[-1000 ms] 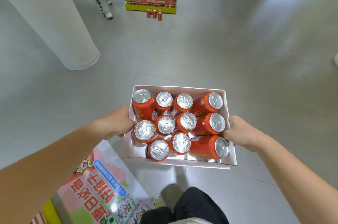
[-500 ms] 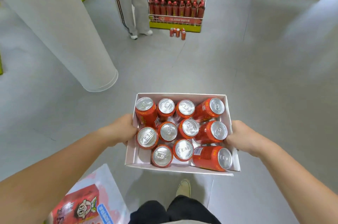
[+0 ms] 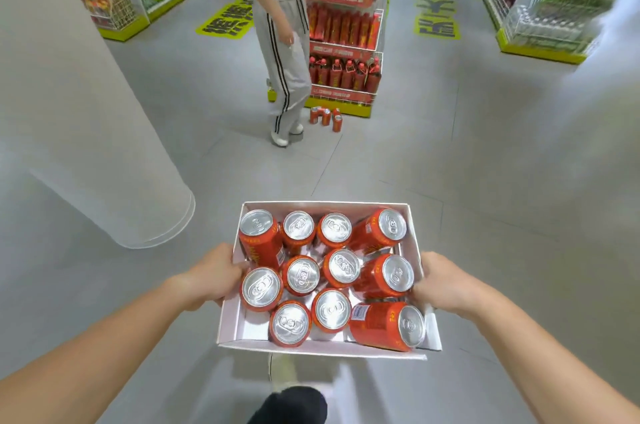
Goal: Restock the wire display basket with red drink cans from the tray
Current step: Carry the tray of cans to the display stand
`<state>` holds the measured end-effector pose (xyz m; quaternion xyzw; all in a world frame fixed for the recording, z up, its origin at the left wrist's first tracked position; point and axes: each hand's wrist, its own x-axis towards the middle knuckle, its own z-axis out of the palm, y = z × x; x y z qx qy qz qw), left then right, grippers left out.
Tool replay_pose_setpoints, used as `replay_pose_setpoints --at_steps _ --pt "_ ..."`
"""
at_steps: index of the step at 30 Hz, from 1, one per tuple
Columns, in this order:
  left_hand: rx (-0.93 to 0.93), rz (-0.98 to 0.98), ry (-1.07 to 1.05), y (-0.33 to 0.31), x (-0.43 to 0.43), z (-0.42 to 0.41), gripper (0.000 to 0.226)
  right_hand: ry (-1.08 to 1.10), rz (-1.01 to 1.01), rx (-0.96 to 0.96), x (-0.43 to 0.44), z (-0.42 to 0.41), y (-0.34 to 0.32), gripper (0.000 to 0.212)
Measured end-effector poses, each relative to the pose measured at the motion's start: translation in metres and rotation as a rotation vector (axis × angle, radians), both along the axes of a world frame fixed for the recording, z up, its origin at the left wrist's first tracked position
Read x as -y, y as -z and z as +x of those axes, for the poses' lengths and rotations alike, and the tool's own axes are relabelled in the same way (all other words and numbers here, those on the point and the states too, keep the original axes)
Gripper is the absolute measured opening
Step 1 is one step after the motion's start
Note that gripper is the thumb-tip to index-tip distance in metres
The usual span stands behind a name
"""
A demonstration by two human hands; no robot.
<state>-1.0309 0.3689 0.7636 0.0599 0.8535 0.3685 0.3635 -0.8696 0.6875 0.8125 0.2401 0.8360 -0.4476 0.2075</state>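
I carry a white cardboard tray (image 3: 325, 206) at waist height, filled with several red drink cans (image 3: 300, 274); most stand upright, three on the right side lean or lie tilted. My left hand (image 3: 214, 276) grips the tray's left wall and my right hand (image 3: 440, 281) grips its right wall. Ahead stands the wire display rack (image 3: 344, 25) with tiers of red bottles and packs. Several loose red cans (image 3: 325, 117) stand on the floor at its foot.
A person in grey striped trousers (image 3: 285, 53) stands just left of the rack. A wide white pillar (image 3: 79, 105) rises at the left. Shelving with yellow bases (image 3: 540, 49) lines both sides, and yellow floor stickers (image 3: 436, 15) mark the grey floor.
The view has tilted up and moved forward: the rack and the person appear larger and closer. The printed carton at lower left has dropped out of view. Both hands keep their hold on the tray.
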Motion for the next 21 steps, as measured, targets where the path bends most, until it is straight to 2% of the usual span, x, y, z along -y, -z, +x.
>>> replay_pose_setpoints --at_steps 2,5,7,12,15,18,21 --pt "-0.019 -0.012 0.0 0.002 -0.006 -0.049 0.016 -0.013 0.022 0.007 -0.008 -0.049 -0.001 0.005" --pt "-0.057 -0.032 -0.015 -0.001 -0.015 -0.12 0.015 -0.024 -0.002 0.008 -0.015 -0.122 -0.007 0.029" --pt "-0.067 -0.044 -0.026 -0.003 -0.019 -0.165 0.014 -0.052 0.015 0.032 -0.022 -0.168 -0.006 0.035" --pt "0.009 -0.044 -0.056 0.003 -0.023 -0.274 0.01 -0.123 0.041 0.03 -0.045 -0.281 0.012 0.012" --pt "0.03 -0.063 -0.062 0.009 -0.031 -0.337 0.01 -0.144 -0.009 0.034 -0.059 -0.349 0.022 0.009" --pt "0.041 -0.059 -0.092 0.016 -0.048 -0.401 0.013 -0.158 -0.048 0.038 -0.076 -0.42 0.031 0.018" --pt "0.053 -0.084 -0.104 0.021 -0.071 -0.469 0.015 -0.148 -0.076 0.053 -0.101 -0.492 0.035 0.011"
